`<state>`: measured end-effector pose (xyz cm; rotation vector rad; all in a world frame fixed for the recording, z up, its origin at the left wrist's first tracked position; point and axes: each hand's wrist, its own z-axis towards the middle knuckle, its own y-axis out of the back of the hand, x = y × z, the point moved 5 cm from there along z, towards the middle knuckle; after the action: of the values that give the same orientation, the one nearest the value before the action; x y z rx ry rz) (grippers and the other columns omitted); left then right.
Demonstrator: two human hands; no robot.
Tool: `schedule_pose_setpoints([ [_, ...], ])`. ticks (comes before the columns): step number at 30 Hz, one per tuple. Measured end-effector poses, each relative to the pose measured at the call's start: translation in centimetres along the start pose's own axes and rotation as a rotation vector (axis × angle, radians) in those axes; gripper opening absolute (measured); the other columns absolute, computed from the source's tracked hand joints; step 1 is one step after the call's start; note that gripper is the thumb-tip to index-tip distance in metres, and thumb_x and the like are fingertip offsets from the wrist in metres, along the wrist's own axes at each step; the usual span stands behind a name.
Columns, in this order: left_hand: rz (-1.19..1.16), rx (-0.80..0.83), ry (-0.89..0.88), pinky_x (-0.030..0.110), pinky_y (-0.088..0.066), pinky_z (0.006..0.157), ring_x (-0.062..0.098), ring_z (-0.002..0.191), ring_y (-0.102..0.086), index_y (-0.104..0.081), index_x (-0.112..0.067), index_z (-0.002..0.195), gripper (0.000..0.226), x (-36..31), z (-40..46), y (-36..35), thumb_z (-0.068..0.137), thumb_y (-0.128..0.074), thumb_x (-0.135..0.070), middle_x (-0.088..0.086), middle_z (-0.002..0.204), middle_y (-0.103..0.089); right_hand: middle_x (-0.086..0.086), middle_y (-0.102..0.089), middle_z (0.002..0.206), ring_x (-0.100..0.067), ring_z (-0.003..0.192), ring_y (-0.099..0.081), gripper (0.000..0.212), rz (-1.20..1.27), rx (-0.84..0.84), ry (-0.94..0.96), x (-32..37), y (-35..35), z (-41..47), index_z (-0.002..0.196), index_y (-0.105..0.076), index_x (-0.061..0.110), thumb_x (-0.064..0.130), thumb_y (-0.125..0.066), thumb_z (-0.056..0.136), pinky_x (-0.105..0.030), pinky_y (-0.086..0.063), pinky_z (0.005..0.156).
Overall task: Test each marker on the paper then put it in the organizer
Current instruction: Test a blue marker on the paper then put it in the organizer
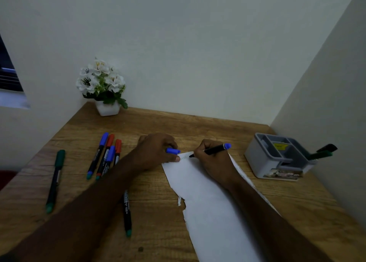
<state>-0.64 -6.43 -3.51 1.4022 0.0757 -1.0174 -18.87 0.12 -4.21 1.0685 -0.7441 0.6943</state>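
Note:
My right hand point(210, 159) grips a black marker with a blue end point(216, 149), its tip touching the top left of the white paper point(208, 198). Faint marks show on the paper beside the tip. My left hand point(158, 149) holds the blue cap point(172, 151) and presses a finger on the paper's top corner. The grey organizer point(275, 159) stands at the right, with two dark green markers point(322, 153) leaning in its right compartment. Several capped blue and red markers point(105, 155) lie in a bunch left of my left arm.
A green-capped marker point(55, 180) lies alone at the far left, another black marker point(127, 212) lies just below my left forearm. A white pot of white flowers point(103, 87) stands in the back left corner. Walls close the desk behind and on the right.

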Motion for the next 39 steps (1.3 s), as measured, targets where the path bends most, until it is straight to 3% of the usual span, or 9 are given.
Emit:
schedule_pose_setpoints([
  [5, 0.001, -0.008, 0.001, 0.038, -0.029, 0.109, 0.011, 0.118, -0.053, -0.073, -0.027, 0.104, 0.037, 0.03, -0.01, 0.02, 0.071, -0.08, -0.043, -0.01, 0.121, -0.065, 0.012, -0.062, 0.059, 0.001, 0.055, -0.055, 0.029, -0.038, 0.012, 0.003, 0.21, -0.08, -0.09, 0.057, -0.057, 0.026, 0.013, -0.065, 0.082, -0.013, -0.041, 0.05],
  [11, -0.005, -0.007, 0.013, 0.038, -0.026, 0.111, 0.011, 0.121, -0.051, -0.073, -0.027, 0.104, 0.038, 0.05, 0.05, 0.01, 0.071, -0.081, -0.042, -0.01, 0.123, -0.064, 0.0, -0.065, 0.068, 0.002, 0.059, -0.056, 0.013, -0.033, 0.018, 0.016, 0.47, -0.21, 0.08, 0.072, -0.064, 0.003, 0.008, -0.065, 0.084, -0.01, -0.042, 0.053],
  [17, 0.003, -0.016, 0.006, 0.032, -0.019, 0.101, 0.01, 0.122, -0.05, -0.072, -0.028, 0.105, 0.038, 0.2, 0.04, -0.08, 0.072, -0.079, -0.044, -0.012, 0.124, -0.063, 0.015, -0.056, 0.052, 0.002, 0.052, -0.051, 0.033, 0.009, -0.007, 0.007, 0.18, 0.06, 0.1, 0.055, -0.054, 0.02, 0.004, -0.065, 0.082, -0.009, -0.039, 0.051],
  [23, 0.009, -0.005, 0.009, 0.042, -0.023, 0.112, 0.011, 0.124, -0.049, -0.072, -0.028, 0.105, 0.039, 0.27, 0.06, 0.04, 0.071, -0.08, -0.045, -0.011, 0.126, -0.063, 0.016, -0.061, 0.056, 0.003, 0.054, -0.054, 0.031, 0.002, 0.012, 0.029, 0.46, -0.21, 0.02, 0.058, -0.057, 0.022, 0.004, -0.064, 0.083, -0.009, -0.039, 0.05],
  [29, 0.017, -0.01, 0.001, 0.037, -0.021, 0.108, 0.011, 0.124, -0.049, -0.072, -0.027, 0.106, 0.039, 0.16, 0.03, 0.01, 0.072, -0.079, -0.045, -0.011, 0.126, -0.063, 0.014, -0.06, 0.055, 0.002, 0.054, -0.054, 0.031, 0.009, -0.019, 0.022, 0.27, 0.03, 0.19, 0.057, -0.057, 0.021, 0.003, -0.064, 0.082, -0.01, -0.04, 0.051],
  [39, 0.015, 0.004, 0.01, 0.043, -0.024, 0.112, 0.011, 0.125, -0.049, -0.072, -0.03, 0.105, 0.039, 0.4, 0.17, -0.16, 0.071, -0.079, -0.047, -0.012, 0.127, -0.062, 0.012, -0.056, 0.053, 0.002, 0.051, -0.049, 0.031, -0.002, -0.02, 0.01, 0.31, -0.08, 0.25, 0.056, -0.054, 0.02, 0.006, -0.064, 0.081, -0.009, -0.036, 0.048],
])
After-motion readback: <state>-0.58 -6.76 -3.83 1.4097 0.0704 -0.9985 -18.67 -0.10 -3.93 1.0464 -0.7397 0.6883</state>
